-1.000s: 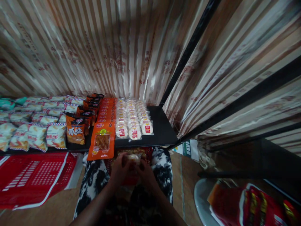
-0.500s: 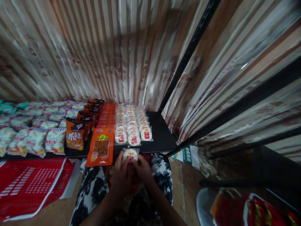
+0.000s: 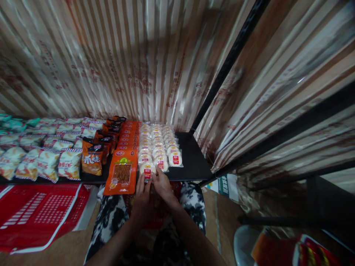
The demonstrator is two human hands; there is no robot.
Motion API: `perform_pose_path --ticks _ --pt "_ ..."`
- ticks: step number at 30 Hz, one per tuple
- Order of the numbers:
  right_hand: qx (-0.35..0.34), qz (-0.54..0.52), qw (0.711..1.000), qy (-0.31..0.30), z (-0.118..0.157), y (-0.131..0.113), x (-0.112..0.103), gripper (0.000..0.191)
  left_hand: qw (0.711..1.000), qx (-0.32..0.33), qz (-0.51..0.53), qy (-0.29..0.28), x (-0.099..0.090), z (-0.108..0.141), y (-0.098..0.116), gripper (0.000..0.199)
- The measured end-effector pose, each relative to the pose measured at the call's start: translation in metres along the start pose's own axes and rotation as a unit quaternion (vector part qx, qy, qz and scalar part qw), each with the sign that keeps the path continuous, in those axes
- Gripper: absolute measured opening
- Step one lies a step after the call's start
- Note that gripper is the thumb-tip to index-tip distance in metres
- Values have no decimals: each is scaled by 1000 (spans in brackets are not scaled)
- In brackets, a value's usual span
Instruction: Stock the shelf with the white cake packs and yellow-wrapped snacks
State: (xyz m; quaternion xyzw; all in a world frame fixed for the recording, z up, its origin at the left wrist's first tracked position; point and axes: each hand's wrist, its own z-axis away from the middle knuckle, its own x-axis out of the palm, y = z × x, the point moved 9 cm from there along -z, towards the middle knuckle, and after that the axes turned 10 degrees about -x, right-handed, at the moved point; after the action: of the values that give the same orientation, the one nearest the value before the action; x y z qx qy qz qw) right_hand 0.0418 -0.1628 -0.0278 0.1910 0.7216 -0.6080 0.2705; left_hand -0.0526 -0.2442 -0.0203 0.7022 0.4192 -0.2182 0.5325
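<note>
From where I stand, the round rice-cracker packet [image 3: 147,170] has just reached the front of the black shelf [image 3: 194,157], extending the leftmost cracker row. Left hand [image 3: 142,201] and right hand [image 3: 162,186] pinch its near edge. The red perforated basket's [image 3: 41,214] contents are unclear.

left hand [image 3: 143,195] and right hand [image 3: 162,184] close together at the shelf's front edge, fingers pointing forward, both forearms reaching up from below, wrists angled inward
</note>
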Motion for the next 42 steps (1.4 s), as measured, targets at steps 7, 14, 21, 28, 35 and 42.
perform_pose_path --ticks 7,14,21,28,35,42 --pt "-3 26 999 27 -13 -2 5 40 999 -24 24 -13 7 -12 -10 46" --pt "-52 7 997 50 -15 -9 8 40 998 -42 27 -35 18 -18 -19 52" --pt "-119 10 988 103 -6 -17 9 47 999 -32 28 -22 17 -19 -20 51" --pt "-156 26 982 106 1 -22 11 51 999 -36 20 -23 19 -19 -25 50" --pt "-164 35 980 108 7 -20 14 45 1000 -11 10 -8 23 -15 -26 55" --pt "-160 64 981 90 10 -26 7 42 1000 -2 -4 -2 24 -13 -23 56"
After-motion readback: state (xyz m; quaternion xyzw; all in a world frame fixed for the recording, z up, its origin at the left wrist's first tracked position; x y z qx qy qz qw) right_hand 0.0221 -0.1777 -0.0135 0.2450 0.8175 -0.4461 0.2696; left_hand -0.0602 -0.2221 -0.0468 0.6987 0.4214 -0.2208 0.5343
